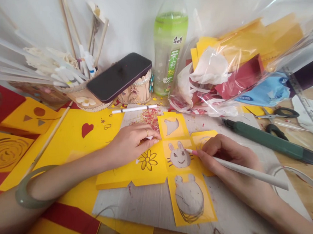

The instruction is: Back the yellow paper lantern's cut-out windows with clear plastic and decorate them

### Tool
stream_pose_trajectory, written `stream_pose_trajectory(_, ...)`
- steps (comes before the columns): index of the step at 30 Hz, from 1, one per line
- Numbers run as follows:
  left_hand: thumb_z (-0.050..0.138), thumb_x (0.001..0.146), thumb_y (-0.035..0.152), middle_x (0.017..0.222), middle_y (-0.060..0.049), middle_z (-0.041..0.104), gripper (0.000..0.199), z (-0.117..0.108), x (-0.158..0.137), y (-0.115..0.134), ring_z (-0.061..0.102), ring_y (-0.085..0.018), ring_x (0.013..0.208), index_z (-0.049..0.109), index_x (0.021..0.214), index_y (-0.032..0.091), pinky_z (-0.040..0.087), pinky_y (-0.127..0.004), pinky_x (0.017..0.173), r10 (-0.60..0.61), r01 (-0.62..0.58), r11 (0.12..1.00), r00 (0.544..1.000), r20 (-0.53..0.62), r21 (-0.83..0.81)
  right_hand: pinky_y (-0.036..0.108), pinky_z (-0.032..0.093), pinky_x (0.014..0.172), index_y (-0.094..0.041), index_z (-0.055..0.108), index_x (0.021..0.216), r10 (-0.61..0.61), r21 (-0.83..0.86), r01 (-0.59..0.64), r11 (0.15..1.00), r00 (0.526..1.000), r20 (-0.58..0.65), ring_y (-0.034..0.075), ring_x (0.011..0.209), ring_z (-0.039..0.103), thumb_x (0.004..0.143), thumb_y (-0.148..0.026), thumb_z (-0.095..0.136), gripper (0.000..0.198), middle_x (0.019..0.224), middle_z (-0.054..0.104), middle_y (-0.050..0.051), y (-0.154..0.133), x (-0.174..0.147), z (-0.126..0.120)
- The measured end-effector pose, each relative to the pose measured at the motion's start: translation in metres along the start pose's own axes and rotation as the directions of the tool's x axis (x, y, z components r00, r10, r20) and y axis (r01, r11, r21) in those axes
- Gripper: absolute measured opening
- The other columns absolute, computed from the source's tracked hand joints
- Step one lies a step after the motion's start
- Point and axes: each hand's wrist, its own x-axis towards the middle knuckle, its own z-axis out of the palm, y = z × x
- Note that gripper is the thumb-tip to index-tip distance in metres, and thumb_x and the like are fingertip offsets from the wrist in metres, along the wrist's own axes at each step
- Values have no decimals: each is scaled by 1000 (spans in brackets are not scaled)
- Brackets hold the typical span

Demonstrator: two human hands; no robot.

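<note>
My right hand grips a white marker with a pink end near its tip. The tip touches or hovers just over the right side of a rabbit face with ears, eyes, whiskers and a smile, on a cut-out yellow card. My left hand rests on the card's left part, its fingers closed around a small white pen cap. Below that hand is a flower outline. A rounded animal shape fills the card's lower flap. Part of the right flap is hidden behind my right hand.
A green cutter knife and scissors lie at right. At the back stand a drink bottle, a phone on decorated cups, and a clear bag of paper scraps. A wooden stick lies at left.
</note>
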Motion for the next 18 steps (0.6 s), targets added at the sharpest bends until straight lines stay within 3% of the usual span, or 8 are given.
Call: stream_pose_trajectory(18,49,88,21,90,-2,67,16,1,-1,-1,60,-15,84,65,90,20,46,-28,73,-29,29,999,1000,1,-26,25,28,44,-23,39,65,-26,0,26,1000,1000,15,11,52,34,85,-27,56,27,61,42,-5,2,-1,-1)
